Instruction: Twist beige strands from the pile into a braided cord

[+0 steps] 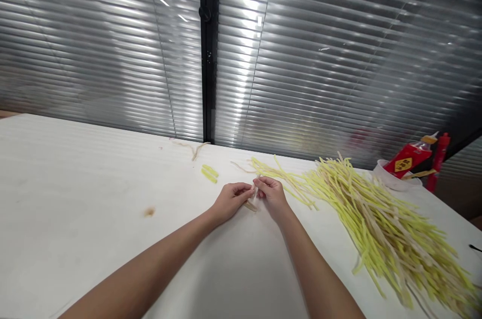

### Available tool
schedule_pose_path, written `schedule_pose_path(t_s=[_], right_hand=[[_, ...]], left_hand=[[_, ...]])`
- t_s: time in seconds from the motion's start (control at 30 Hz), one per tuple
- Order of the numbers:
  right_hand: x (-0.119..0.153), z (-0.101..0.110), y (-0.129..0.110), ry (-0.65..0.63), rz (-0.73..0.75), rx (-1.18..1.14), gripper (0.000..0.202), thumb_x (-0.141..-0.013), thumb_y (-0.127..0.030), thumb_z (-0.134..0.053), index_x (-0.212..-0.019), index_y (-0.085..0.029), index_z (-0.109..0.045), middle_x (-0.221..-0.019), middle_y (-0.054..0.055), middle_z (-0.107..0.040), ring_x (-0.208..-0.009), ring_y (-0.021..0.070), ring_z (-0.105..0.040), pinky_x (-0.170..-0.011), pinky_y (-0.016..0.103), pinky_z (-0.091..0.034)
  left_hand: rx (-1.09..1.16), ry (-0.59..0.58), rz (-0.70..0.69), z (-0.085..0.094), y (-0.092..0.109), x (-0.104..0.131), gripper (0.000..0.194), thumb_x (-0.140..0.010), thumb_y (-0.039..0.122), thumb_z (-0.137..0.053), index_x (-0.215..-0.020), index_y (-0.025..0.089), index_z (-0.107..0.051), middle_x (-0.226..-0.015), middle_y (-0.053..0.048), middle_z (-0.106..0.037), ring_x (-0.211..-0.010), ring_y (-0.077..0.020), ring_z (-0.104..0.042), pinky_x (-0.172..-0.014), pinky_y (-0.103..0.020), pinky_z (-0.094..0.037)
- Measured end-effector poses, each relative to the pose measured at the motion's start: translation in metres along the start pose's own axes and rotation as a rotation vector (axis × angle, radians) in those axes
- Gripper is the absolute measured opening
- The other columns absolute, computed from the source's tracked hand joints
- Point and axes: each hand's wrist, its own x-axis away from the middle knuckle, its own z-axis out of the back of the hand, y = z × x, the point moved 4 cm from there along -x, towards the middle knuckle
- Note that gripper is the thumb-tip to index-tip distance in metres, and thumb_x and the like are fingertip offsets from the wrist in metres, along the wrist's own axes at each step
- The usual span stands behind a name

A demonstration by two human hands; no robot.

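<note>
Two hands (250, 195) nearly meet, fingertips closed on a thin pale strip (255, 189).

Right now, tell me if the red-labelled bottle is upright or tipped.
Tipped: the red-labelled bottle leans in the bowl, orange cap toward the right.

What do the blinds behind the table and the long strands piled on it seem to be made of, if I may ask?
Blinds: probably metal, smooth and glossy; thin slats throw back bright streaks, though glass in front may add shine.
Strands: apparently fuzzy pipe cleaners, soft and matt yellow-green or beige; they look thick and bend loosely, but the fibre is too small to tell.
</note>
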Motion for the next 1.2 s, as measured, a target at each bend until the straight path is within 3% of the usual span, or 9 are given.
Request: schedule_pose_path(t_s=[0.13,0.33,0.47,0.7,1.2], right_hand=[[0.004,-0.005,-0.003,0.054,-0.005,-0.031,0.024,-0.067,-0.038,-0.071,-0.066,-0.016,-0.064,-0.044,-0.006,-0.042,-0.043,0.0073,-0.036,-0.046,0.023,-0.030],[0.012,-0.021,-0.013,-0.054,0.051,-0.126,0.023,-0.072,-0.037,-0.068,-0.065,-0.017,-0.059,-0.055,-0.003,-0.049,-0.046,0.0087,-0.043,-0.050,0.025,-0.035],[0.012,-0.021,-0.015,-0.140,0.043,-0.071,0.024,-0.072,-0.038,-0.068,-0.064,-0.018,-0.059,-0.054,-0.003,-0.049,-0.047,0.0103,-0.047,-0.051,0.026,-0.037],[0.010,-0.021,-0.013,-0.217,0.035,-0.084,0.022,-0.070,-0.039,-0.070,-0.069,-0.018,-0.062,-0.049,-0.005,-0.044,-0.046,0.0134,-0.052,-0.053,0.029,-0.042],[0.007,-0.015,-0.012,-0.125,0.145,0.056,0.017,-0.073,-0.035,-0.068,-0.065,-0.020,-0.068,-0.058,-0.002,-0.047,-0.057,0.0113,-0.044,-0.058,0.027,-0.036]], left_hand=[[0.008,0.007,0.020,0.001,0.001,0.000,0.036,-0.083,0.043,-0.048,-0.076,0.014,-0.068,-0.068,-0.001,-0.062,-0.064,-0.0133,-0.050,-0.063,-0.023,-0.038],[0.265,-0.054,0.093,-0.001,-0.007,-0.003,0.039,-0.082,0.046,-0.050,-0.073,0.012,-0.067,-0.076,-0.006,-0.066,-0.066,-0.0157,-0.056,-0.070,-0.028,-0.044],[0.434,-0.121,0.150,-0.002,-0.007,-0.005,0.040,-0.082,0.045,-0.049,-0.064,0.012,-0.063,-0.066,-0.006,-0.062,-0.060,-0.0148,-0.055,-0.067,-0.029,-0.044],[0.500,-0.227,0.237,0.000,-0.005,-0.005,0.036,-0.078,0.044,-0.056,-0.062,0.012,-0.062,-0.065,-0.005,-0.060,-0.065,-0.0153,-0.053,-0.067,-0.029,-0.042],[0.491,-0.187,0.239,0.006,-0.012,-0.009,0.026,-0.072,0.038,-0.065,-0.074,0.013,-0.070,-0.058,-0.001,-0.054,-0.060,-0.0109,-0.046,-0.060,-0.023,-0.034]])
